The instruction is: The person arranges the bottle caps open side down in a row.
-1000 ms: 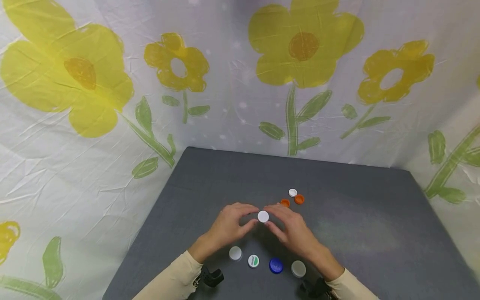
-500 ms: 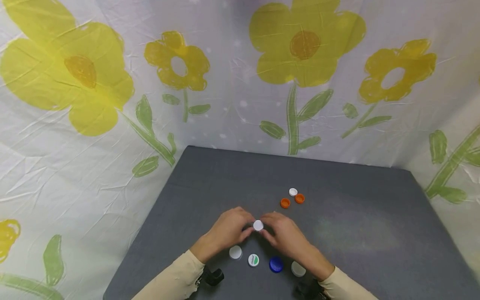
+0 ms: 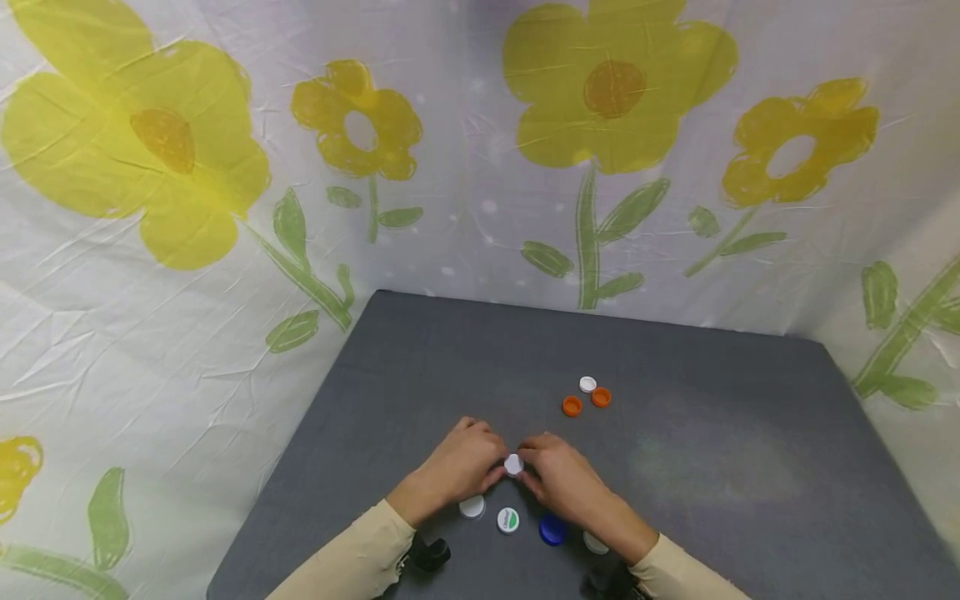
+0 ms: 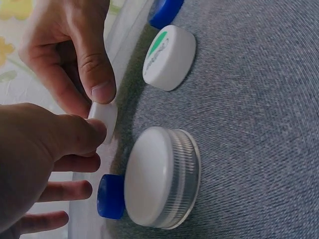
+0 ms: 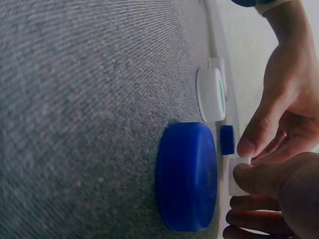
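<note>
Both left hand (image 3: 467,458) and right hand (image 3: 561,472) pinch a small white cap (image 3: 513,465). Light, even pressure should steady it.

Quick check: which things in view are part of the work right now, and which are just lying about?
In use:
small white cap, pinched by left hand and right hand

Apparently just lying about, untouched:
ribbed-edge white cap
green-marked white cap
large blue cap
small blue cap
pale cap, partly hidden
two orange caps
far white cap

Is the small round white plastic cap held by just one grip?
No, the left grip and right grip both pinch the small round white plastic cap.
</note>
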The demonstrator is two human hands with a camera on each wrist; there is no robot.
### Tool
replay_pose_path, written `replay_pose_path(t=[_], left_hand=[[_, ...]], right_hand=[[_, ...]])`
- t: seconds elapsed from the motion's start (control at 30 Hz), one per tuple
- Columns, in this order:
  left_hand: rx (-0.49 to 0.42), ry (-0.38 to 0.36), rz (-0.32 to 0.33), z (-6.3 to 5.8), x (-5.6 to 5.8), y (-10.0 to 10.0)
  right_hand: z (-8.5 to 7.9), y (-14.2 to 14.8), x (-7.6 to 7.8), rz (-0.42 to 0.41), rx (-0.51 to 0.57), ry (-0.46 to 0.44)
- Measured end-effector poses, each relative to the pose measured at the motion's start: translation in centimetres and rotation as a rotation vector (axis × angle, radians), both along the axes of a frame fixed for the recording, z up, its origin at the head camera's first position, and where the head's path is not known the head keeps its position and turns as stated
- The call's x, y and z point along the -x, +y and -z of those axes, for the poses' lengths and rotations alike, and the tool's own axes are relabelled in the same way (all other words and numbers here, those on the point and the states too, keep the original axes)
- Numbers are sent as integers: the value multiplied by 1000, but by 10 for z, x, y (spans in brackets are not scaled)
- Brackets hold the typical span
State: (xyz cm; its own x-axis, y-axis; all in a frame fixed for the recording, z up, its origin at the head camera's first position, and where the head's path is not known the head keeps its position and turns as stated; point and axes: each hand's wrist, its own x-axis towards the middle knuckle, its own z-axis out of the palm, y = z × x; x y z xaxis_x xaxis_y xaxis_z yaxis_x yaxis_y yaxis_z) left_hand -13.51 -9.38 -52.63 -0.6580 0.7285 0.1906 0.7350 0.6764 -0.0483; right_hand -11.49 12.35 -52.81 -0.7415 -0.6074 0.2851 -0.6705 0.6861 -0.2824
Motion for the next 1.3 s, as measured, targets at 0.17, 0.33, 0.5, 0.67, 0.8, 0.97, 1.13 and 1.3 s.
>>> replay_pose_path(t=[0.17,0.33,0.5,0.67,0.8,0.97,1.13,1.3], left_hand=[[55,32,-12,3,-1,3],[107,93,-4,6,-2,6],[86,99,-9,8,-2,5],[20,63,-45,2,4,2],[4,69,-67,-10,13,4],[-21,86,-51,-26,23,13],[-35,73,-53,-38,36,28],[-11,39,-68,-45,49,45]], right_hand=[[3,-1,-1,3,-24,31],[5,-4,-1,13,-86,81],[4,-3,-1,17,-102,82],[-5,7,1,29,-82,63],[-15,20,8,55,-61,68],[-24,38,20,94,-47,62],[-34,53,33,128,-9,68],[-40,65,46,153,-6,90]])
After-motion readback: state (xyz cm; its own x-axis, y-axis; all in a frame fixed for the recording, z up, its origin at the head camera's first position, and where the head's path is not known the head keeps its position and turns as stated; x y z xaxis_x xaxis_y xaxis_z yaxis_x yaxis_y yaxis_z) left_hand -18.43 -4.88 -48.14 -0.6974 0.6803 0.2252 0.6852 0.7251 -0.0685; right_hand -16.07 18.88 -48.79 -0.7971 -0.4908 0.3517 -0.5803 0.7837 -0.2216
